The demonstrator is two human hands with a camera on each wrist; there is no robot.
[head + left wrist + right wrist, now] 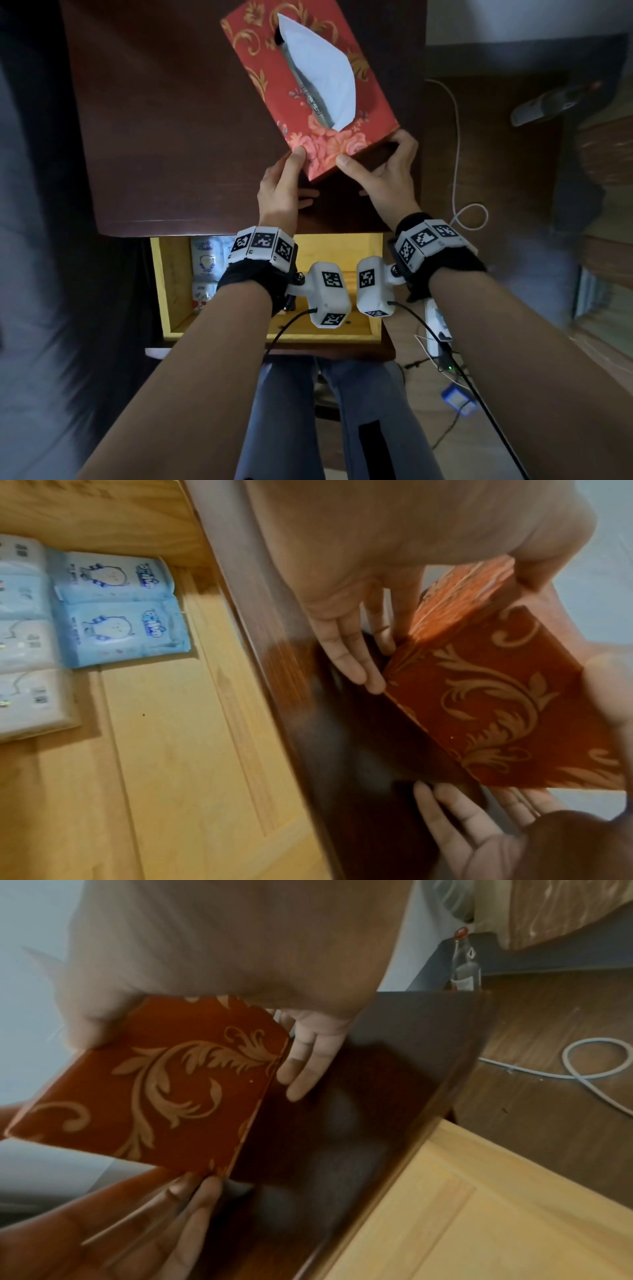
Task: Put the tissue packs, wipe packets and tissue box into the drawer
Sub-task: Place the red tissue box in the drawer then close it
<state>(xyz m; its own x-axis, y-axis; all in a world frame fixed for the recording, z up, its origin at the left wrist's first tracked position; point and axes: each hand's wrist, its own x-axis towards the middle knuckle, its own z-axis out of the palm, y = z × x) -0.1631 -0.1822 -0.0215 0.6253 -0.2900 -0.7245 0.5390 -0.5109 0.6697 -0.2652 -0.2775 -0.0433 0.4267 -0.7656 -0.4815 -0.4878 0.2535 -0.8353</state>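
Note:
A red tissue box (308, 85) with gold scrolls and a white tissue sticking out is held tilted above the dark wooden cabinet top (164, 137). My left hand (284, 185) holds its near corner, thumb on top and fingers underneath (346, 653). My right hand (383, 168) holds the same end from the right, thumb on top. The box (486, 696) (154, 1085) is off the cabinet top at its near end. Below, the light wooden drawer (178, 308) stands open, with blue wipe packets (120, 607) and white tissue packs (27, 674) lying at its left side.
A white cable (457, 154) loops on the wooden floor right of the cabinet. A power strip (436, 325) and a blue object (459, 399) lie on the floor near my right arm. A bottle (464, 966) stands by the wall. Bare drawer floor (205, 750) spreads right of the packs.

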